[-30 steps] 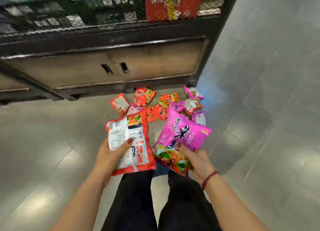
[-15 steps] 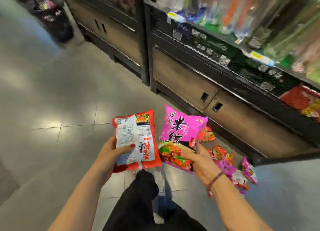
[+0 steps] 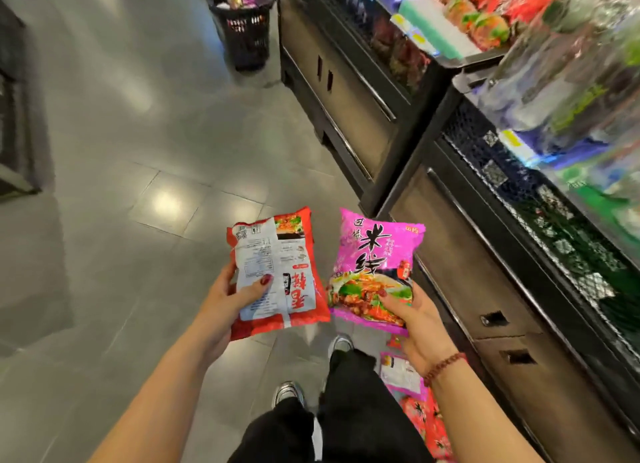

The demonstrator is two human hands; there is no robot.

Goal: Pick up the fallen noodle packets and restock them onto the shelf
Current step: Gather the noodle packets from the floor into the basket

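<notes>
The left grip (image 3: 225, 299) holds a red packet (image 3: 287, 254); the right grip (image 3: 419, 320) holds a pink packet (image 3: 374, 247). Both packets are above the floor (image 3: 138, 150), near the shelf (image 3: 519, 188).

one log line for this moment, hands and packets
left hand: holds red packet | right hand: holds pink packet | floor packets: beside feet | shelf: at right

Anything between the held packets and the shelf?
Nothing visible. The left hand holds the red packet, the right hand the pink packet, with open air across to the shelf; its stock is too blurred to judge free space.
</notes>
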